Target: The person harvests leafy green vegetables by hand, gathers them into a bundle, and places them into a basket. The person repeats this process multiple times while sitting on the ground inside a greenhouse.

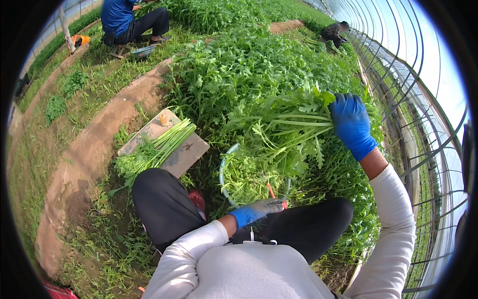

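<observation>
My right hand [350, 121], in a blue glove, grips a bunch of leafy greens with pale stems [302, 123]. The bunch lies sideways, its lobed leaves hanging left over a round basin [222, 175] that holds loose leaves and trimmings [250, 179]. My left hand [261, 208], in a blue glove with greyish fingers, is low at the basin's near rim, between my knees. A narrow red object [270, 190] shows just beyond its fingertips; whether the hand holds it is unclear.
Left of the basin, a board [194, 147] carries a bundle of cut stems [168, 144] and a small tan block [163, 120]. Dense greens [261, 63] grow ahead. One person [119, 22] sits at upper left near a basin [143, 51]; another [333, 33] crouches farther off. Greenhouse hoops [422, 138] line the right.
</observation>
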`<move>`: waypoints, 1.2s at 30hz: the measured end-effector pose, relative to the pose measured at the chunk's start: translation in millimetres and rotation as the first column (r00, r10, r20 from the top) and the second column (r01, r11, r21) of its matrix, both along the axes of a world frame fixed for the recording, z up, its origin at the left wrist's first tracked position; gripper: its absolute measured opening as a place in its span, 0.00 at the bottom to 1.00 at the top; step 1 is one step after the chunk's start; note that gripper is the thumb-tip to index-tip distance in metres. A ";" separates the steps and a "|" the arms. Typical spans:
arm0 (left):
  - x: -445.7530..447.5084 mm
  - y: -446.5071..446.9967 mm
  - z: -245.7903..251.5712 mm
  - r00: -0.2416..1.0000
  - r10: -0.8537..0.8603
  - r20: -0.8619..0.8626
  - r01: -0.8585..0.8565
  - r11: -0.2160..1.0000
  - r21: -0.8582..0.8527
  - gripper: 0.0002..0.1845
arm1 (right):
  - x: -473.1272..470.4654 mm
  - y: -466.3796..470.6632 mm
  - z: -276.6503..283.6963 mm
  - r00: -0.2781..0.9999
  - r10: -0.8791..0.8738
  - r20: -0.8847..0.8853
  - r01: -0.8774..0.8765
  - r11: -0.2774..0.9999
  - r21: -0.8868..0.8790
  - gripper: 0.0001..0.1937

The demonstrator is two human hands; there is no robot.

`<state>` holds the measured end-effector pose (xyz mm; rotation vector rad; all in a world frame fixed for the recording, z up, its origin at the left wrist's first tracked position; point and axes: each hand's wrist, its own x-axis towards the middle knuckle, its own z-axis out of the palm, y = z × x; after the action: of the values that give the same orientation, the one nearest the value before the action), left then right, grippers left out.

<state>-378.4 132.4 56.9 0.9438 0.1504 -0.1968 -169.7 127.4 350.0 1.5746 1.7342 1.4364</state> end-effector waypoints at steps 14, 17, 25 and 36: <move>25.9 -12.3 -27.3 0.992 -0.032 0.123 0.021 0.996 0.087 0.36 | -3.1 -5.4 11.8 0.967 -0.187 -0.175 0.149 0.966 -0.210 0.11; 25.7 15.0 10.1 0.944 0.056 0.324 -0.066 0.998 0.018 0.39 | -16.5 -2.2 7.1 0.794 -0.283 -0.537 0.115 0.939 -0.324 0.08; 39.7 74.3 29.2 0.719 0.383 0.580 0.086 0.778 -0.622 0.38 | -39.1 -0.2 -22.1 -0.423 -0.697 -0.578 -0.406 0.717 -0.567 0.14; 1.5 110.5 37.6 0.602 0.635 0.485 -0.296 0.741 -0.602 0.60 | -58.8 -31.3 -115.5 -0.831 -0.553 0.066 -0.549 0.794 -0.260 0.17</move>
<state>-377.0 242.9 94.5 0.4008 -0.3121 0.6178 -228.5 96.1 234.5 -1.3352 -0.6791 1.9032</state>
